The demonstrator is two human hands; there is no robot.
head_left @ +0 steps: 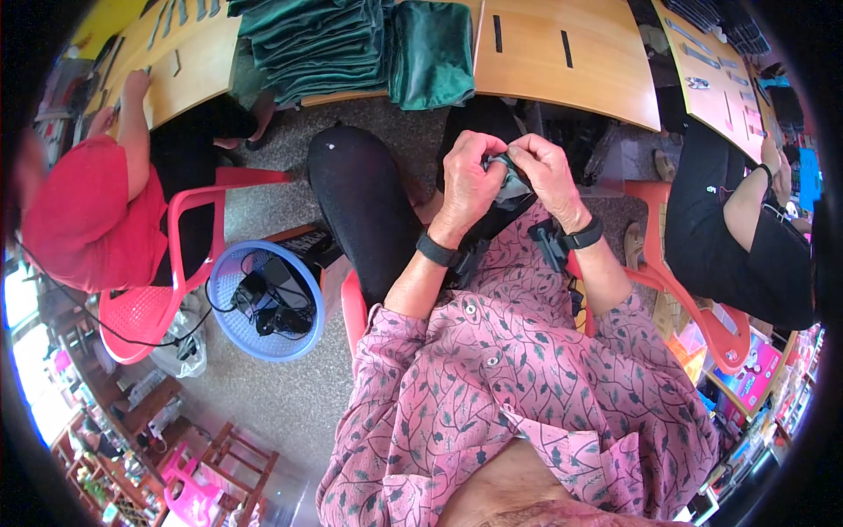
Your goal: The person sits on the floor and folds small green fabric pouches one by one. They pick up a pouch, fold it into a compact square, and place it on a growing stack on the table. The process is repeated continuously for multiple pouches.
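Okay, our left hand (pixel 468 183) and right hand (pixel 551 172) pinch the greenish cloth (pixel 515 184); we'd best hold it taut.

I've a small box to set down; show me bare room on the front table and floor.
The pale wooden front table is bare right of its two thin black strips and from them to its near edge. Grey speckled floor is open between the round blue plastic basket and pink leaf-patterned shirt. Crowded: farther left, under stacked shiny dark-green cloth.
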